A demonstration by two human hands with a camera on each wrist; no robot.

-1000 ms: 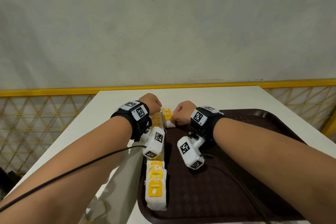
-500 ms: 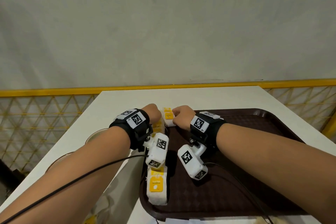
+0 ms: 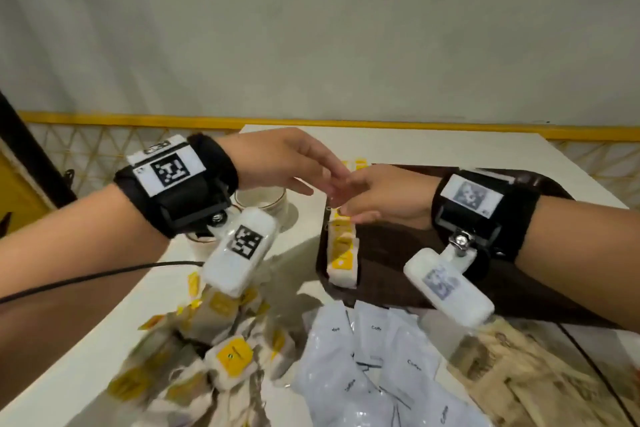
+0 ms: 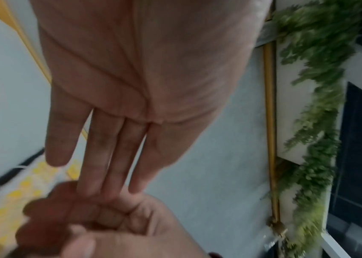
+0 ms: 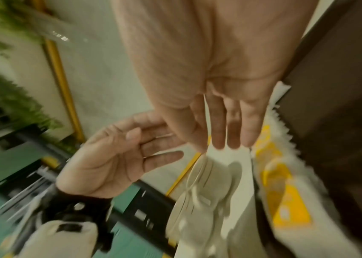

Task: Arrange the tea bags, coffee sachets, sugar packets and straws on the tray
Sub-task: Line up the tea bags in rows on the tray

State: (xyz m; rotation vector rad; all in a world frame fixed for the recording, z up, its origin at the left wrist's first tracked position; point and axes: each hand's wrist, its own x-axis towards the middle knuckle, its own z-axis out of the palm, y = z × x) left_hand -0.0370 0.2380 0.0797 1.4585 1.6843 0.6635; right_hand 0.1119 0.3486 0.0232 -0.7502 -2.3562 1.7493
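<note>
A: Where is the row of tea bags (image 3: 341, 246) compared with the fingers?

B: It lies along the left edge of the brown tray (image 3: 398, 253). The right hand (image 3: 381, 194) is over the far part of this row, and its fingers (image 5: 230, 125) are straight and close together, pointing down at the bags. I cannot tell if they touch the bags. They hold nothing.

A: And the left hand (image 3: 280, 163)?

B: It is in the air, above the white worktop (image 3: 104, 340), with the fingers (image 4: 109, 157) straight and a little apart. Its fingertips meet the fingers of the right hand. It also holds nothing.

A: What lies nearer to the person than the fingers?

B: A loose heap of tea bags (image 3: 214, 357) with yellow tags, then white coffee sachets (image 3: 374, 374), then brown packets (image 3: 526, 378) under the right wrist. All are on the worktop, outside the tray.

A: Can you read any writing?

B: On the white sachets I read "Coffee", partly cut. The yellow tags are too blurred.

A: Anything else?

B: A glass cup (image 3: 261, 201) stands on the worktop under the left hand.
</note>
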